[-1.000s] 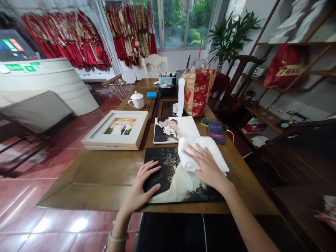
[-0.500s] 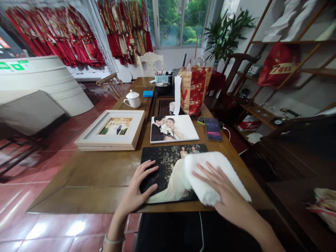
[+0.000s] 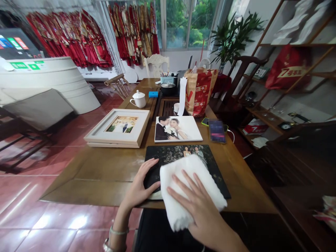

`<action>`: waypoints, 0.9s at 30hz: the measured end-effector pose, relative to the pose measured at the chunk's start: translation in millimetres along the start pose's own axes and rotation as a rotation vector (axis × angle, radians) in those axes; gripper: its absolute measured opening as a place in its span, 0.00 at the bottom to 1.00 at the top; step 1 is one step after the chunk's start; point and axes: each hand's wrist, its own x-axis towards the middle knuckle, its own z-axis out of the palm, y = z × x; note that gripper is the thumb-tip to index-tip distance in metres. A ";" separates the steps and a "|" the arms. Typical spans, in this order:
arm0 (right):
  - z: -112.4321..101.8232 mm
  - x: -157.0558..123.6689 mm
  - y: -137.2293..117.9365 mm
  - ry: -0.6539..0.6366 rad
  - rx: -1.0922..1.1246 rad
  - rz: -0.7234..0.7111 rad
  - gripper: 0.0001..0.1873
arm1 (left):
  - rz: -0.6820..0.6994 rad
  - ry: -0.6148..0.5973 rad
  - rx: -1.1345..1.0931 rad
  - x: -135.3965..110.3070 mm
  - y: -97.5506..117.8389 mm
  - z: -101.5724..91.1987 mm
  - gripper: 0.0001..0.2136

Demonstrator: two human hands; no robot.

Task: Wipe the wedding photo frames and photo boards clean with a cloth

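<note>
A dark photo panel showing a couple in wedding clothes lies flat near the table's front edge. My left hand rests on its left side, fingers spread and holding nothing. With my right hand I hold a thick white cloth against the panel. The fingers are stretched over the cloth and the thumb is hidden. The cloth covers the panel's middle and lower part, and its near corner reaches past the front edge. Just behind lies a white-edged photo panel of a couple.
Stacked pale wooden frames sit on the left of the table. Toward the back stand a white lidded cup, a small blue box and a paper bag. Phones with a cable lie on the right.
My right hand and the cloth have moved left and toward me across the dark panel, uncovering its right side. My left hand stays on the panel's left side. The whole view has shifted slightly.
</note>
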 end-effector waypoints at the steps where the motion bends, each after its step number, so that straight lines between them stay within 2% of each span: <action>1: -0.3 -12.7 0.0 -0.019 0.023 -0.018 0.47 | 0.005 -0.007 0.001 0.0 -0.3 -0.3 0.26; 4: -5.7 -35.8 16.6 -0.012 0.042 0.035 0.45 | 0.019 -0.032 0.007 0.7 -0.7 -1.0 0.25; 6: -10.9 -37.0 35.8 0.069 0.010 0.136 0.45 | 0.015 -0.031 0.012 1.2 -0.3 -0.9 0.25; 10: -15.4 -11.9 64.6 0.243 -0.097 0.330 0.44 | 0.007 -0.016 0.010 1.0 0.9 0.2 0.26; 13: -9.7 15.6 57.0 0.285 -0.164 0.410 0.41 | -0.004 0.018 -0.021 -0.2 -0.1 1.1 0.24; 15: -3.5 29.2 37.2 0.264 -0.162 0.371 0.42 | -0.027 0.035 -0.064 -1.0 -2.1 1.6 0.22; 17: 1.9 34.8 12.2 0.184 -0.110 0.247 0.47 | -0.053 0.047 -0.104 -1.4 -4.5 2.1 0.20; 20: 4.1 26.2 -17.7 0.018 0.034 0.017 0.51 | -0.077 0.071 -0.134 -0.7 -7.7 3.5 0.20; 22: 0.7 12.1 -23.9 -0.064 0.121 -0.077 0.49 | -0.081 0.088 -0.136 0.3 -8.9 4.7 0.20; 24: -5.2 -3.8 -18.3 -0.090 0.156 -0.072 0.47 | -0.083 0.097 -0.129 1.3 -8.7 5.6 0.20; 27: -13.5 -19.8 0.7 -0.025 0.115 0.075 0.46 | -0.103 0.091 -0.128 2.0 -5.3 5.5 0.20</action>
